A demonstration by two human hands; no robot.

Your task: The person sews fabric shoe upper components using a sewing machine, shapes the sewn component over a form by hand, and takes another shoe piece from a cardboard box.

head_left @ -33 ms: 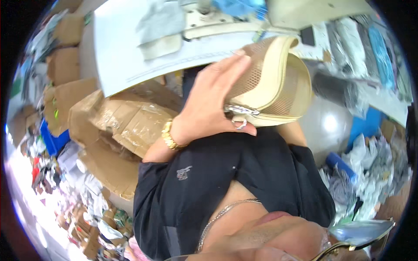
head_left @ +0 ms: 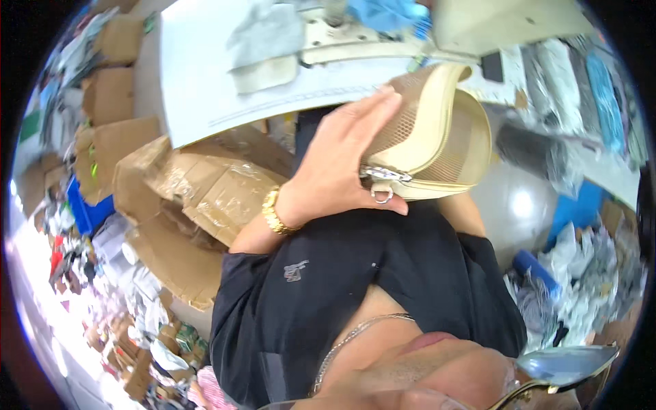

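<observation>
My left hand is shut on a beige mesh pouch, fingers spread over its left side and thumb under the lower edge. A gold bracelet circles that wrist. The pouch has a cream zipper band, and a metal ring pull hangs by my thumb. It is held up in front of my chest, over my black shirt. Only my right forearm shows below the pouch; the right hand is hidden behind it.
A white table with a cream sewing machine and grey cloth pieces stands just beyond the pouch. Taped cardboard boxes pile at the left, beside a blue crate. Scraps and packets litter the floor on both sides.
The hand and pouch sit slightly further right in the picture, as does the whole scene. The grip on the pouch is the same.
</observation>
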